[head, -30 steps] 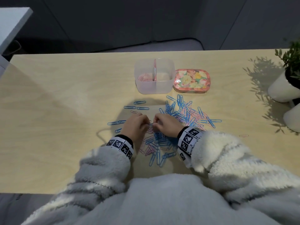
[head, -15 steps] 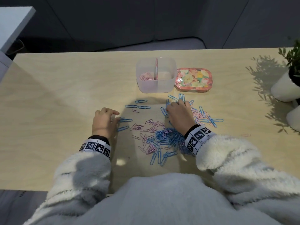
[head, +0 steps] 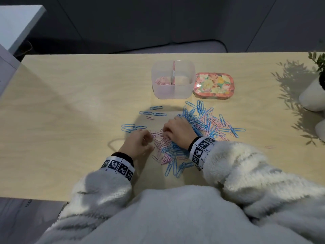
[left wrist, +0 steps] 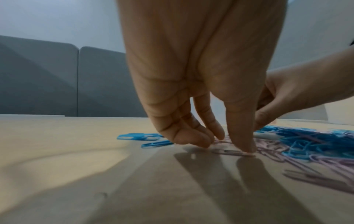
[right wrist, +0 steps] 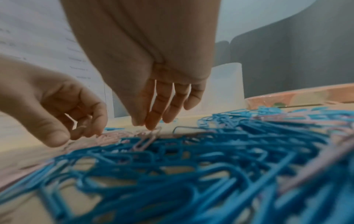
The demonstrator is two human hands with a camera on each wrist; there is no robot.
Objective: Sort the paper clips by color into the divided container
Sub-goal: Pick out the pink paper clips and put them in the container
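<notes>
A mixed heap of blue paper clips [head: 202,120] and pink paper clips [head: 161,140] lies on the wooden table. The clear divided container [head: 173,95] stands behind it, with pink clips [head: 160,81] in its left compartment. My left hand [head: 149,138] reaches down on the pink clips. Its thumb [left wrist: 247,145] presses one pink clip [left wrist: 229,152] to the table, a gap away from the fingers [left wrist: 195,141]. My right hand [head: 166,131] is just right of it. Its thumb and forefinger [right wrist: 143,124] pinch the end of a pink clip [right wrist: 147,140] lying on the blue heap [right wrist: 210,159].
A floral tin lid [head: 213,85] lies right of the container. A few separate blue clips [head: 153,112] lie left of the heap, with one stray pink clip [head: 269,147] far right. White plant pots [head: 313,95] stand at the right table edge.
Half a second ago the hands were spread apart, left on blue clips at the left, right on the far heap. Both have come back together over the pink clips in the middle.
</notes>
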